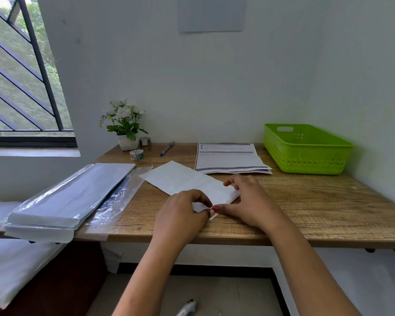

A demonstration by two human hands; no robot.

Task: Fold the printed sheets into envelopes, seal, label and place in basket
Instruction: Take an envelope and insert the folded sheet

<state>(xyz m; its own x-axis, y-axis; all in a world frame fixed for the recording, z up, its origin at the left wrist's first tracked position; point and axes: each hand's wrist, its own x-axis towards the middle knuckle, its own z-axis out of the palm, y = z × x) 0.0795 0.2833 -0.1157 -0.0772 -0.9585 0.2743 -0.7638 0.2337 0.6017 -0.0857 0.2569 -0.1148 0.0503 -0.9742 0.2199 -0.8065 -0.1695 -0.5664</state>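
Note:
A long white envelope [180, 177] lies slanted on the wooden desk [306, 201], its far end pointing toward the back left. My left hand [183, 213] pinches the flap at its near end. My right hand [246, 199] rests on the same end, thumb meeting the left fingers. A stack of printed sheets [228, 158] lies behind the envelope. The green plastic basket [306, 149] stands at the back right and looks empty.
A plastic-wrapped pack of envelopes [64, 199] overhangs the desk's left edge. Two tape rolls [137, 154], a blue pen [167, 148] and a potted plant [124, 126] sit at the back left. A marker-like tool [187, 307] lies on the floor.

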